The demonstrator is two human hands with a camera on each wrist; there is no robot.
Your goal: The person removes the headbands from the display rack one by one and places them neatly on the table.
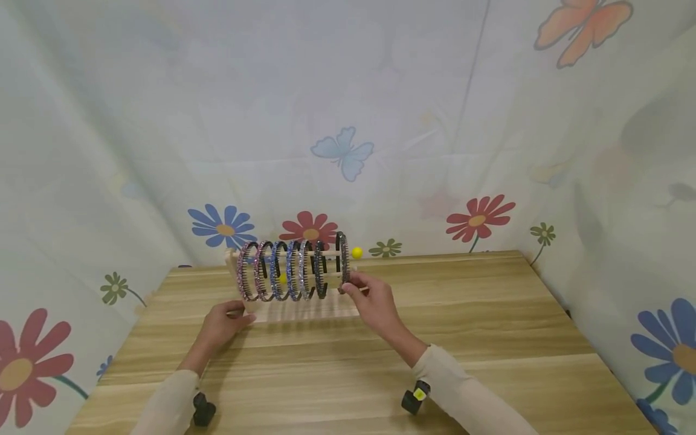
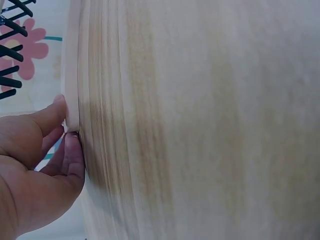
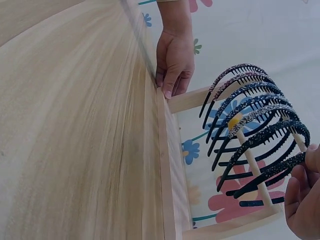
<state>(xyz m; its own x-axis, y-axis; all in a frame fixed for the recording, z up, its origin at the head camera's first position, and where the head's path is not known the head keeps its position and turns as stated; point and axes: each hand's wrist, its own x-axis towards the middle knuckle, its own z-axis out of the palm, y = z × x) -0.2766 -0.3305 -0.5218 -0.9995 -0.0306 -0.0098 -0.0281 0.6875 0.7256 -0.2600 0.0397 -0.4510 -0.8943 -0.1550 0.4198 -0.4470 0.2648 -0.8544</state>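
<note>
A light wooden headband rack [image 1: 315, 312] stands near the back of the table, with rods between its uprights. Several glittery toothed headbands hang along it, among them a pink one [image 1: 241, 272], a blue one [image 1: 274, 272] and a silver one [image 1: 302, 272]. My right hand [image 1: 375, 305] pinches the rightmost dark headband [image 1: 345, 260] between thumb and fingers, at the rack's right end. In the right wrist view this dark headband [image 3: 270, 175] still loops over the rods. My left hand [image 2: 40, 170] grips the left end of the wooden base [image 2: 73, 75] at table level.
Yellow balls show at the rack, one at its right end [image 1: 356, 252] and another among the headbands [image 1: 283, 278]. The wood-grain table [image 1: 435, 326] reaches back to a flower-printed curtain [image 1: 413, 199]. Black wrist cameras [image 1: 415, 397] sit below both forearms.
</note>
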